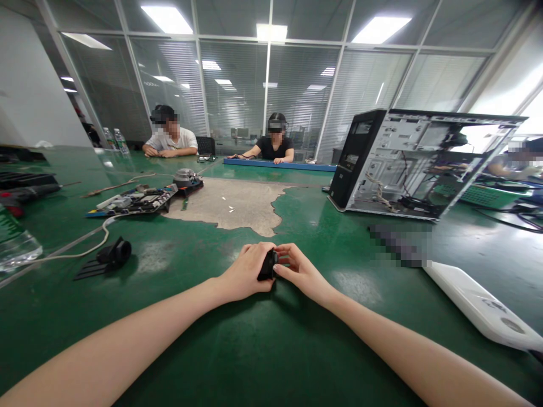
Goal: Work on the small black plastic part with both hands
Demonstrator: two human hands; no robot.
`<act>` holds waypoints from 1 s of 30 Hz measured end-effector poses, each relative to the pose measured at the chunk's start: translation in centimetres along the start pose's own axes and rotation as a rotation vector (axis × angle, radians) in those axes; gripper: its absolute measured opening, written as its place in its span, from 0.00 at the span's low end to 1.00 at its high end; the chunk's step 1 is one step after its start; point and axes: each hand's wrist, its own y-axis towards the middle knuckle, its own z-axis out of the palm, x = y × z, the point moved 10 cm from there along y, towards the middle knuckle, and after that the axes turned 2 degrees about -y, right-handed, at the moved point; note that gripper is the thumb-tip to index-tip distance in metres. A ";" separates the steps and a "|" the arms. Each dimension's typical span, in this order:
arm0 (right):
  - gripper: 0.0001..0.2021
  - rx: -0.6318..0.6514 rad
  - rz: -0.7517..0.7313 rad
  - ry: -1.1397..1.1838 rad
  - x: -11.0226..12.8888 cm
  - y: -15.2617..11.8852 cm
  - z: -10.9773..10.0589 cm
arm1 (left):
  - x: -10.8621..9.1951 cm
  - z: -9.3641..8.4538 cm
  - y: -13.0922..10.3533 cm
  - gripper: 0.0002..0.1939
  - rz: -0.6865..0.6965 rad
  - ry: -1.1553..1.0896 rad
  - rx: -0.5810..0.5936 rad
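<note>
- The left hand (246, 271) and the right hand (299, 270) met over the green table (271, 350), both closed around a small black part (268, 265) held between them.
- The left fingers were curled over the part from the side; the right thumb and fingertips pinched its other edge. Neither hand was slack.
- The part sat just above the table, in front of the worn bare patch (231, 206), well apart from the open computer case (419, 164) and the circuit board (133, 200).
- Its long axis seemed to stand roughly upright, tilted slightly towards the right hand; which end faced up I could not tell, as the fingers hid most of it.
- To my eye, the work would go best with the wrists resting on the table and the pressure kept even from both sides.
- A white panel (483, 308) lay to the right, and a black lens-like piece (114, 254) to the left.
</note>
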 end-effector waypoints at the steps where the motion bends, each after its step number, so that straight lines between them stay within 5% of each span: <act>1: 0.13 0.010 -0.003 -0.003 0.0 0.0 0.1 | 0.0 0.0 0.0 0.29 0.001 0.000 -0.001; 30: 0.11 0.007 -0.003 0.042 0.4 -0.1 0.1 | -0.2 -0.1 0.0 0.28 0.014 -0.001 0.006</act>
